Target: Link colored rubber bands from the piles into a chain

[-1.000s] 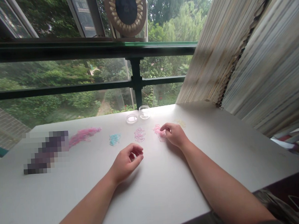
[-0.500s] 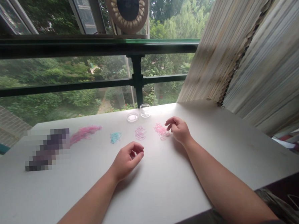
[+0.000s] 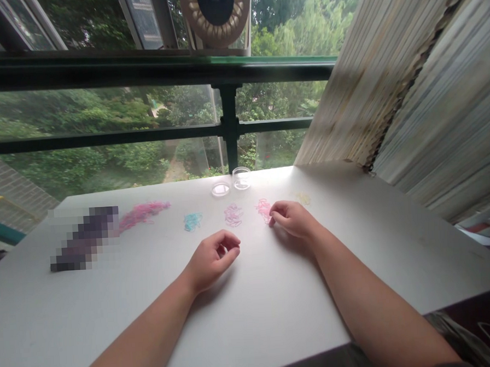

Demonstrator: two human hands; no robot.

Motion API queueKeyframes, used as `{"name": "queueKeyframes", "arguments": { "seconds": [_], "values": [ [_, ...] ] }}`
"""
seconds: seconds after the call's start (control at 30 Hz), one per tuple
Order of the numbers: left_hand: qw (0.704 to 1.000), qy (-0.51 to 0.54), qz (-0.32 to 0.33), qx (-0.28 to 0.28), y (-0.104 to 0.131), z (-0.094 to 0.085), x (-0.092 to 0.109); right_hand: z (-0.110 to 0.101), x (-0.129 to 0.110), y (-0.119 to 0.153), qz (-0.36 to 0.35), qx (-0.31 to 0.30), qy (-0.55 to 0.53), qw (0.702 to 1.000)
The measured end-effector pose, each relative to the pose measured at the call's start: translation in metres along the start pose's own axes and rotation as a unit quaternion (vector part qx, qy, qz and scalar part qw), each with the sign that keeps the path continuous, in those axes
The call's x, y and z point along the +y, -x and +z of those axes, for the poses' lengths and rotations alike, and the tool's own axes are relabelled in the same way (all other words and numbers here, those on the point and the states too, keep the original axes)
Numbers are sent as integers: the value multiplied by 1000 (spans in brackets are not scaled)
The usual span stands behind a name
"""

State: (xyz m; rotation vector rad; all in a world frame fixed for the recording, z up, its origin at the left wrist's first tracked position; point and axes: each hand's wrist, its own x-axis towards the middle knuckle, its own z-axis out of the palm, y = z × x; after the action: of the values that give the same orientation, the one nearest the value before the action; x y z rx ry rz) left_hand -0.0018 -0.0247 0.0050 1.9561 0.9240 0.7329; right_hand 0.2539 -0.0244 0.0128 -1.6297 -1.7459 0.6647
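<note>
My right hand (image 3: 295,218) is bent down at the near right side of a pile of small pink bands (image 3: 263,207), its fingertips drawn together at the pile's edge. Whatever lies between those fingertips is too small to make out. My left hand (image 3: 215,262) rests on the white table, loosely curled, with a gap between thumb and fingers and nothing visible in it. Beyond it lie a pale pink-purple pile of bands (image 3: 233,215) and a turquoise pile of bands (image 3: 193,221). A faint yellow pile (image 3: 303,198) sits behind my right hand.
Two clear round containers, one low (image 3: 220,189) and one taller (image 3: 241,178), stand at the table's (image 3: 252,314) back edge. A long pink bunch (image 3: 146,213) lies at left beside a blurred-out dark object (image 3: 86,238). A green railing and a curtain (image 3: 346,85) border the table.
My right hand has moved down and its fingers have drawn closer together over the pink pile. The yellow pile has come into view behind it. My left hand has kept its pose.
</note>
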Motion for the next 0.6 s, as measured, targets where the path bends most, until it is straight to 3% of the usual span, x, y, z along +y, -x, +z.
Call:
{"name": "queueKeyframes", "arguments": {
  "seconds": [0.3, 0.6],
  "values": [
    [1000, -6, -1, -8, 1, -1, 0, 3, 5, -4, -4, 48, -2, 999],
    [1000, -5, -1, -9, 0, 0, -1, 14, 1, -2, -32, 64, -118, 990]
  ]
}}
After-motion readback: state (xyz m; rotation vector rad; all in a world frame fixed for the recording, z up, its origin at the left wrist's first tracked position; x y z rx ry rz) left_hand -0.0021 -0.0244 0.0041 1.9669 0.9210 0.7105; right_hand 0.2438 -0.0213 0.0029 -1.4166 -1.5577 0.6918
